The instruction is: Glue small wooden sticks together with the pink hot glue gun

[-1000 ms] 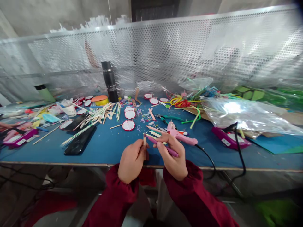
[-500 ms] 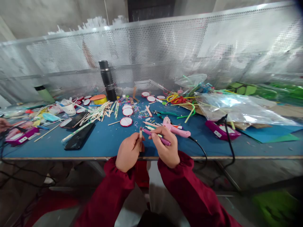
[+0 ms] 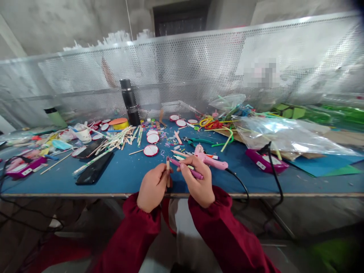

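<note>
My left hand (image 3: 154,186) pinches a small flat wooden stick (image 3: 168,175) upright near the table's front edge. The top end of the stick looks dark purple. In my right hand (image 3: 198,181) is a purple marker pen (image 3: 192,173), tilted to the left with its tip at the top of the stick. Just behind my right hand lies a pink glue gun (image 3: 212,161) with a black cord. Several pencils (image 3: 179,154) lie beside the glue gun, partly hidden by my right hand.
Round white discs with red rims (image 3: 151,150), a black phone (image 3: 95,168) and a heap of sticks (image 3: 118,138) lie to the left. A black bottle (image 3: 130,102) stands behind. Teal-handled pliers (image 3: 200,141), a purple power strip (image 3: 266,160) and plastic bags (image 3: 284,132) are at right.
The view has tilted up slightly, so the table sits lower. Both hands keep their hold, with the pen tip still at the stick's top. A hand at the far left edge has gone from view.
</note>
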`<state>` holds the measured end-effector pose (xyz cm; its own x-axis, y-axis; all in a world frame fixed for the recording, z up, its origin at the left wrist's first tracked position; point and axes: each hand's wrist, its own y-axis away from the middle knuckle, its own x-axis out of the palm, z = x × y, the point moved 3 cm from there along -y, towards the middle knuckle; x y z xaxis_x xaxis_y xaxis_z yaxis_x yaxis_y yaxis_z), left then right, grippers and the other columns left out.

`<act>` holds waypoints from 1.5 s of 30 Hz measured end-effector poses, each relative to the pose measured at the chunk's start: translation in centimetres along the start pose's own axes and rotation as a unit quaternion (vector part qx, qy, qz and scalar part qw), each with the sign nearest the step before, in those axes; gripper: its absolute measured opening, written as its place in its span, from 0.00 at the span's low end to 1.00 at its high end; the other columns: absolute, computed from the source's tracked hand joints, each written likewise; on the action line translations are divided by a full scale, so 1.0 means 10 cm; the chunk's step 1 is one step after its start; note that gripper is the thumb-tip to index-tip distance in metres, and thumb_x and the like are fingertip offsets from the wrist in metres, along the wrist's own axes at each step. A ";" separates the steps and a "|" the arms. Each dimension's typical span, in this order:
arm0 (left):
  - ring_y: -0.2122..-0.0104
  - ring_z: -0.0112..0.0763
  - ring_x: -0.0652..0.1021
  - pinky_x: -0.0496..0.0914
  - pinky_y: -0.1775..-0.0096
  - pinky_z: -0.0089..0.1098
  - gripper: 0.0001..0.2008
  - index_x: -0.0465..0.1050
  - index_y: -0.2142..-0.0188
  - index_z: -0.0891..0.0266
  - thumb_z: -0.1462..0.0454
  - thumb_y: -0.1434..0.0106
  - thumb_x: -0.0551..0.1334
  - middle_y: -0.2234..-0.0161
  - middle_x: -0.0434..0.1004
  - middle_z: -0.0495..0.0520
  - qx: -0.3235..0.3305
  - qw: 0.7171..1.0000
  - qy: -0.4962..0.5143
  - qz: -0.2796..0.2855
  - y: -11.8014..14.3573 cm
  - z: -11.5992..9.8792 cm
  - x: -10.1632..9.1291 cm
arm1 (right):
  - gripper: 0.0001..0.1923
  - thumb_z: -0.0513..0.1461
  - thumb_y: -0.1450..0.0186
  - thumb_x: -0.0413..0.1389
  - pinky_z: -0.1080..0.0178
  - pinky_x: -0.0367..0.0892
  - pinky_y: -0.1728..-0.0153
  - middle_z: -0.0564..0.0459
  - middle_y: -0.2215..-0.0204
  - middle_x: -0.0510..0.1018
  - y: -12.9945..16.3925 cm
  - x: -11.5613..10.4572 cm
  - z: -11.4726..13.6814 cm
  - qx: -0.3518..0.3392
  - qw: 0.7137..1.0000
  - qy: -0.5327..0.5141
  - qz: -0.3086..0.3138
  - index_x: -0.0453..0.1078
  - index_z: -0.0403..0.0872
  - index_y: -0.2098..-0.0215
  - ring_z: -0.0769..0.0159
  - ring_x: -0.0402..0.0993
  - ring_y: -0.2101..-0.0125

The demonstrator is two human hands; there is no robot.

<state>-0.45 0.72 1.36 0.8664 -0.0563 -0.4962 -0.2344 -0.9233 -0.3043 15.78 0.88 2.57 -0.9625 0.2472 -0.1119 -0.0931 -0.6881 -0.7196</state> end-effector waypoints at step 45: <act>0.74 0.29 0.70 0.59 0.67 0.31 0.23 0.64 0.76 0.59 0.55 0.24 0.51 0.78 0.69 0.47 0.036 0.996 -0.073 -0.038 0.04 -0.02 0.00 | 0.09 0.37 0.31 0.55 0.57 0.66 0.63 0.54 0.73 0.76 0.06 -0.03 0.03 -0.032 0.999 -0.022 -0.036 0.70 0.49 0.70 0.62 0.71 0.68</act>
<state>-0.45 0.29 1.43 0.8110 0.0724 -0.5806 -0.2064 -0.8931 -0.3998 15.98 0.23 2.38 -0.9641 0.2639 -0.0295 -0.1475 -0.6249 -0.7667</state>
